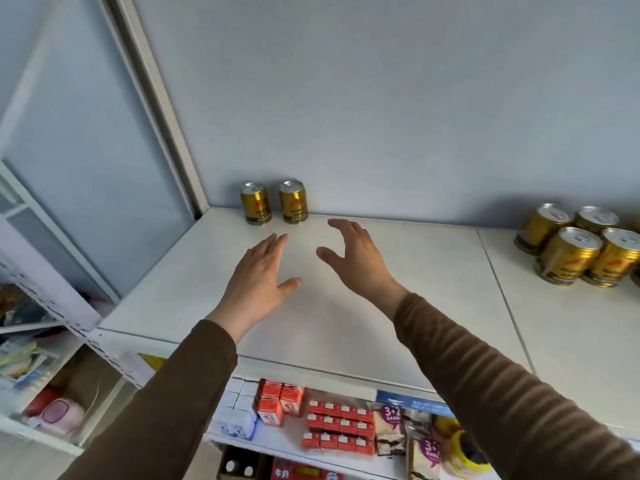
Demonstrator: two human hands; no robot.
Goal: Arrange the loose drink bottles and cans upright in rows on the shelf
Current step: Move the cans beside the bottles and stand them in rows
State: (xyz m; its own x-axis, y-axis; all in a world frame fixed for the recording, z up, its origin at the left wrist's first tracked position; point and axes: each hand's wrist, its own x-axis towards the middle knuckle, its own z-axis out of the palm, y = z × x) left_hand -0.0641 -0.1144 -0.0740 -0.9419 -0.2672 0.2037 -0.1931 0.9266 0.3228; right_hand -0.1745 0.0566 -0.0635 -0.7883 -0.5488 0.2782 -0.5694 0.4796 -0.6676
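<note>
1. Rightward, the can cluster [581,244] is cut off by the frame edge; I count four gold cans whole and slivers of more, number unclear. Print on every label is too blurred to read.
2. Below the shelf [346,323], my sleeves [519,393] hide part of the lower shelf [277,441], which holds red cartons [280,401], small red boxes [337,426] and snack packs [391,427]. Things on the side rack [41,393] at left are too blurred to name.
3. Two cans stand upright at the shelf's back left by the wall: the left can [256,203] and the right can [293,201], near each other but apart.
4. My left hand [258,278] and right hand [353,259] hover over the shelf just in front of those two, fingers spread and relaxed, palms facing, holding nothing, touching neither can.
</note>
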